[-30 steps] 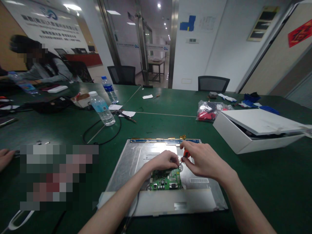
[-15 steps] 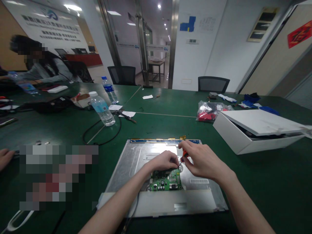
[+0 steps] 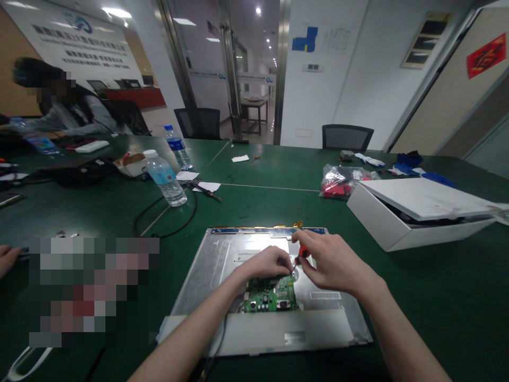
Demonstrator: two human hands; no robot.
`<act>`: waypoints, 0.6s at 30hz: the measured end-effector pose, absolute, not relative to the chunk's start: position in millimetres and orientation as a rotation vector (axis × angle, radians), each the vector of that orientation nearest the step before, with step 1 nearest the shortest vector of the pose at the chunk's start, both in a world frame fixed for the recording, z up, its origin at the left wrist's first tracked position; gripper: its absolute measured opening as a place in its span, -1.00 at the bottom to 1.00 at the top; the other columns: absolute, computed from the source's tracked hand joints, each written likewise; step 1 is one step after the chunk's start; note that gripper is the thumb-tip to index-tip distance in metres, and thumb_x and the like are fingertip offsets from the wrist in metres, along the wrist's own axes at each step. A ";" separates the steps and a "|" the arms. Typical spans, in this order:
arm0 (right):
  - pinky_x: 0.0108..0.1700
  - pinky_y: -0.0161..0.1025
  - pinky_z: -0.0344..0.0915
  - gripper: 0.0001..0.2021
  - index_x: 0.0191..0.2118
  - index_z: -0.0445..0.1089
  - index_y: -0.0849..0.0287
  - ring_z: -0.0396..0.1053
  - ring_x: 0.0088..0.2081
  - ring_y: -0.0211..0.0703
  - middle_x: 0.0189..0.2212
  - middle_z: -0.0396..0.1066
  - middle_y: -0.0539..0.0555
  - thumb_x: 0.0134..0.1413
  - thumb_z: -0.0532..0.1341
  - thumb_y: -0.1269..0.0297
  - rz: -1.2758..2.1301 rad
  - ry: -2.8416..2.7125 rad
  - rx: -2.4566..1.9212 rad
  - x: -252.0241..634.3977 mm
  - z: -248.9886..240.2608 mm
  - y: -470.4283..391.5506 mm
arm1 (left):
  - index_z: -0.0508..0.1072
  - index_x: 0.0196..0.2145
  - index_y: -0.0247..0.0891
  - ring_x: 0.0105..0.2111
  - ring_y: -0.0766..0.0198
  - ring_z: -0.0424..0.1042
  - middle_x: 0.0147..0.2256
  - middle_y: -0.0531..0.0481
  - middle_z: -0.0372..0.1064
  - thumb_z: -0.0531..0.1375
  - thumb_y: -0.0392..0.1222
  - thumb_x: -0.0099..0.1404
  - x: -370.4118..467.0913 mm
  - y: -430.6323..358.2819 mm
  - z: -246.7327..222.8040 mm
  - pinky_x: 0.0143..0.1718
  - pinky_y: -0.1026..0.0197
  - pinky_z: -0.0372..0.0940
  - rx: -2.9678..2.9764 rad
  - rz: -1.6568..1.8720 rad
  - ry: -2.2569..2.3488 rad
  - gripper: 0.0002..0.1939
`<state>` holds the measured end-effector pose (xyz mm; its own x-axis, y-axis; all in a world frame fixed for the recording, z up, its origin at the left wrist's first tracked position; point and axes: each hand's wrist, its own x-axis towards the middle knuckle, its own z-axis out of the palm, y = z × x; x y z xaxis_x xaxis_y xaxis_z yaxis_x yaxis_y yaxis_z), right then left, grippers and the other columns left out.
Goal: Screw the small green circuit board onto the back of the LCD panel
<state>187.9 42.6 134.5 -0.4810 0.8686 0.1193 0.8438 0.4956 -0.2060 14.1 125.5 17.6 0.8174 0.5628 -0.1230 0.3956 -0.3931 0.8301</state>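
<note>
A silver metal panel (image 3: 207, 276) lies flat on the green table, with a green circuit board (image 3: 274, 297) on its middle. My right hand (image 3: 326, 260) is closed on a red-handled screwdriver (image 3: 303, 252), whose thin shaft slants down to the board's upper right corner. Beside that tip is my left hand (image 3: 272, 262), its fingers bent together over the board's top edge; whatever they pinch is too small to make out. A dark cable runs under my left forearm.
Two water bottles (image 3: 165, 178) (image 3: 177, 148) and a looped black cable (image 3: 194, 212) stand or lie back left. A white box (image 3: 397, 223) and a plastic bag (image 3: 344, 183) are at the right. Another person's hand (image 3: 8, 259) rests at the left edge.
</note>
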 end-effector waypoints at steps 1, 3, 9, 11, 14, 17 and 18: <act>-0.42 -0.28 0.05 -0.73 -0.05 0.24 0.16 0.39 -0.33 -0.16 -0.25 0.45 0.07 0.09 0.11 0.34 0.173 -2.533 -1.475 187.8 133.9 43.0 | 0.54 -0.45 -0.34 -0.47 0.35 0.32 -0.52 0.11 0.41 0.22 -0.42 0.05 14.2 125.6 17.5 -0.37 0.37 0.19 2.034 0.211 0.713 -0.89; -0.43 -0.28 0.03 -0.75 -0.07 0.25 0.16 0.40 -0.34 -0.15 -0.27 0.46 0.06 0.09 0.12 0.34 0.145 -2.527 -1.490 187.5 131.8 44.7 | 0.54 -0.45 -0.34 -0.47 0.35 0.33 -0.52 0.10 0.41 0.22 -0.42 0.05 14.0 125.6 16.8 -0.36 0.37 0.19 2.031 0.206 0.719 -0.89; -0.47 -0.28 -0.03 -0.81 -0.11 0.28 0.14 0.41 -0.37 -0.10 -0.35 0.50 0.05 0.15 0.13 0.27 0.048 -2.514 -1.561 187.3 128.8 47.0 | 0.53 -0.40 -0.35 -0.45 0.32 0.36 -0.48 0.08 0.43 0.20 -0.42 0.05 13.0 125.0 14.1 -0.40 0.37 0.18 1.995 0.237 0.709 -0.86; -0.45 -0.28 0.00 -0.80 -0.10 0.28 0.14 0.41 -0.34 -0.11 -0.33 0.49 0.05 0.15 0.13 0.27 0.080 -2.517 -1.535 187.7 130.9 45.7 | 0.54 -0.40 -0.35 -0.45 0.32 0.36 -0.48 0.07 0.43 0.20 -0.41 0.05 12.9 125.8 13.6 -0.40 0.36 0.18 2.001 0.235 0.695 -0.86; -0.41 -0.27 0.04 -0.77 -0.07 0.26 0.15 0.40 -0.30 -0.13 -0.29 0.48 0.06 0.13 0.12 0.29 0.143 -2.517 -1.482 188.3 134.2 43.5 | 0.54 -0.42 -0.34 -0.47 0.34 0.34 -0.51 0.08 0.42 0.20 -0.40 0.06 13.0 127.1 13.5 -0.40 0.36 0.18 2.010 0.233 0.687 -0.88; -0.41 -0.27 0.04 -0.75 -0.07 0.26 0.16 0.39 -0.33 -0.15 -0.27 0.47 0.07 0.10 0.13 0.32 0.137 -2.517 -1.479 188.4 134.6 43.1 | 0.53 -0.45 -0.34 -0.47 0.35 0.33 -0.52 0.10 0.40 0.21 -0.40 0.05 13.0 127.6 13.7 -0.40 0.36 0.17 1.989 0.227 0.699 -0.91; -0.41 -0.27 0.03 -0.75 -0.08 0.26 0.16 0.39 -0.34 -0.15 -0.28 0.47 0.06 0.09 0.13 0.33 0.129 -2.519 -1.486 188.4 134.0 43.4 | 0.52 -0.46 -0.34 -0.47 0.35 0.33 -0.52 0.10 0.40 0.22 -0.40 0.05 13.0 127.5 13.8 -0.40 0.36 0.17 1.982 0.224 0.702 -0.92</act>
